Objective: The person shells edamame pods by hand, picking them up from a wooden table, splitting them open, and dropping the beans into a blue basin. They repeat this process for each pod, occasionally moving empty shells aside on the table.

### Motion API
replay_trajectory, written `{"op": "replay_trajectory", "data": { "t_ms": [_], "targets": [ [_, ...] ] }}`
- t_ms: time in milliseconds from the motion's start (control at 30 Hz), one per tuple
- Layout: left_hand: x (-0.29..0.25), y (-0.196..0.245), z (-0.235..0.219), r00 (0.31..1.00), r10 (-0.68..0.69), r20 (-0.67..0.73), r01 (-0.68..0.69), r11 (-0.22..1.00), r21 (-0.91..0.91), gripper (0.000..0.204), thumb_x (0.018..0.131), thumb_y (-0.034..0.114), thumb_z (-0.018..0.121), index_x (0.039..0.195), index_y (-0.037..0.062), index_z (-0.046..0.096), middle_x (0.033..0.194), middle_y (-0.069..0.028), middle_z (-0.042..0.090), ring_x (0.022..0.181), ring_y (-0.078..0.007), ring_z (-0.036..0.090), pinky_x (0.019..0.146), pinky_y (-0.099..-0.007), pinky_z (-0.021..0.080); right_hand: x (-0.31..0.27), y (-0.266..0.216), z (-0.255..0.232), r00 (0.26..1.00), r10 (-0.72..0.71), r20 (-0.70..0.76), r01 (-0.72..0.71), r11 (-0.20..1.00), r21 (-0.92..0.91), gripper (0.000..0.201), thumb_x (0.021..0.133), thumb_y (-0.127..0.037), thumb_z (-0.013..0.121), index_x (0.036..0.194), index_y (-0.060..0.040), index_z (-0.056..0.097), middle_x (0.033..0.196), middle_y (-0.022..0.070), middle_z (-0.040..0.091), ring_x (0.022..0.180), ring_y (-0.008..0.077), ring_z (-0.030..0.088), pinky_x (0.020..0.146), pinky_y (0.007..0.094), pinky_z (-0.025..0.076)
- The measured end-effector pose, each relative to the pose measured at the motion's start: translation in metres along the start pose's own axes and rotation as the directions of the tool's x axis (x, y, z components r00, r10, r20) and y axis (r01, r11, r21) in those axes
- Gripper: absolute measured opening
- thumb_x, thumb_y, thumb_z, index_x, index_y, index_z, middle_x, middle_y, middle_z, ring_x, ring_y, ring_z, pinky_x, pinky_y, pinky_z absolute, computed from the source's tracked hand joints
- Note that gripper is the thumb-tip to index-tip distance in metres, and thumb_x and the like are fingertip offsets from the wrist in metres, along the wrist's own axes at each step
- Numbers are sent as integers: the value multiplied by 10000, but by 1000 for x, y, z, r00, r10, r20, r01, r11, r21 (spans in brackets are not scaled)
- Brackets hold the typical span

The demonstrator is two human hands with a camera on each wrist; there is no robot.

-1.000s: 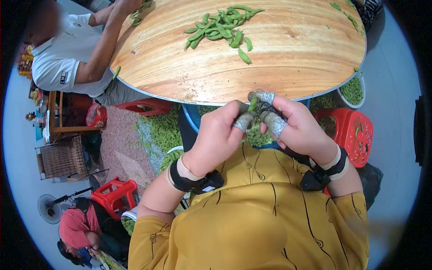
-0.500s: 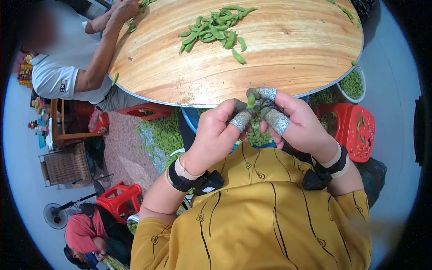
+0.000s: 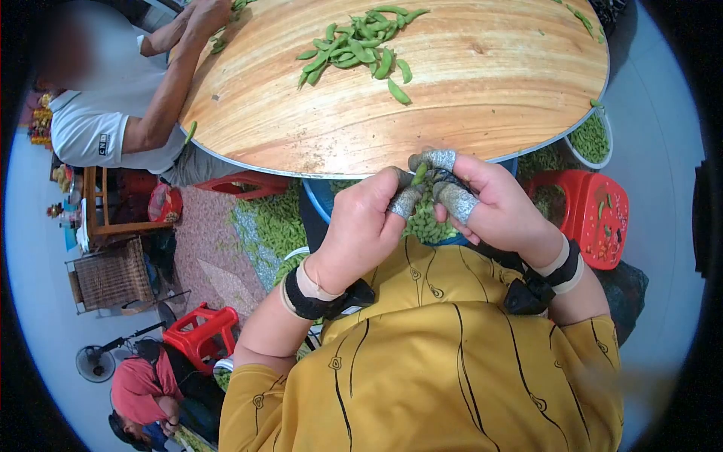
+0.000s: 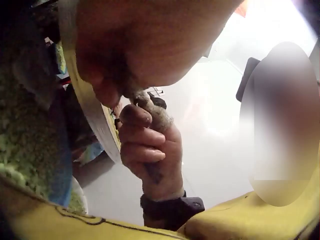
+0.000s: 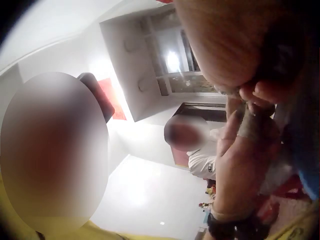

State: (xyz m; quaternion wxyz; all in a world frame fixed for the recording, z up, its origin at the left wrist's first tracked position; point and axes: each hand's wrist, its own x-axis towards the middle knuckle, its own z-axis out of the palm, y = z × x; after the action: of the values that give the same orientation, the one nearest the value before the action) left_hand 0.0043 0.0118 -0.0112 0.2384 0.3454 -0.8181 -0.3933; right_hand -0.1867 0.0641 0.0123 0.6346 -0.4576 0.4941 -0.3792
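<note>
In the head view my left hand [image 3: 365, 215] pinches a green soybean pod [image 3: 419, 174] between taped thumb and finger, just beyond the table's near edge. My right hand [image 3: 501, 202] meets it from the other side, its curled, taped fingers [image 3: 457, 202] close against the pod. A small dark thing [image 3: 443, 175] shows in the right hand's grip; I cannot tell its kind. Grey, worn tape wraps the digits of both hands. Below them, shelled green beans [image 3: 429, 226] lie in a blue tub [image 3: 317, 197]. Both wrist views show the hands together, with the pod hidden.
A pile of pods [image 3: 358, 49] lies on the wooden table [image 3: 467, 98]. At right stand a white bucket [image 3: 591, 143] of green beans and a red stool [image 3: 602, 218]. One person [image 3: 98, 128] sits at left; another, in red [image 3: 143, 388], is at lower left.
Both hands stay together at the table edge with small finger shifts. The pod tilts slightly between them. The head view has turned a little, shifting the table and pile left and up.
</note>
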Motion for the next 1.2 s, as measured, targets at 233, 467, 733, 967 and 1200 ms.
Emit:
{"op": "replay_trajectory", "data": {
  "t_ms": [233, 467, 733, 967, 1200],
  "targets": [
    [0, 1, -16, 838, -8, 546, 545, 77, -835, 139, 932, 109, 508, 1002, 9, 575, 754, -23, 608, 593, -106, 567, 514, -216, 443, -10, -9, -5, 941, 160, 298, -310, 760, 571, 221, 940, -108, 477, 1147, -71, 544, 710, -10, 545, 463, 24, 401, 394, 188, 333],
    [-2, 1, 1, 982, -176, 70, 185, 970, -161, 160, 801, 47, 643, 932, -12, 575, 736, -109, 607, 588, -225, 596, 547, -308, 483, -2, 6, 4, 978, 205, 25, -206, 961, 186, 215, 906, -63, 450, 1087, -65, 566, 725, -5, 569, 499, 47, 494, 424, 194, 437],
    [0, 12, -5, 887, -383, 259, 462, 714, -526, 122, 905, 81, 523, 959, -12, 580, 759, -63, 601, 590, -152, 555, 535, -269, 456, -1, 10, 3, 977, 211, 7, -209, 959, 191, 237, 890, -55, 439, 1088, -69, 569, 735, 0, 578, 511, 42, 510, 424, 187, 441],
    [-4, 4, -7, 863, -350, 364, 497, 720, -485, 193, 920, 18, 430, 1050, -3, 571, 780, -18, 600, 634, -67, 543, 576, -208, 462, 8, 43, 2, 885, -431, -175, 376, 885, -275, 286, 860, -89, 596, 1141, -41, 563, 721, 5, 584, 630, 110, 579, 555, 274, 489],
    [-7, 4, -8, 900, -206, 385, 308, 924, -226, 176, 893, -11, 406, 957, -5, 571, 752, -15, 601, 625, -60, 546, 577, -209, 471, 4, 24, -3, 942, -332, 49, 265, 645, -717, 239, 697, -108, 653, 878, 2, 543, 784, 203, 576, 727, 361, 594, 622, 407, 483]
  ]
}}
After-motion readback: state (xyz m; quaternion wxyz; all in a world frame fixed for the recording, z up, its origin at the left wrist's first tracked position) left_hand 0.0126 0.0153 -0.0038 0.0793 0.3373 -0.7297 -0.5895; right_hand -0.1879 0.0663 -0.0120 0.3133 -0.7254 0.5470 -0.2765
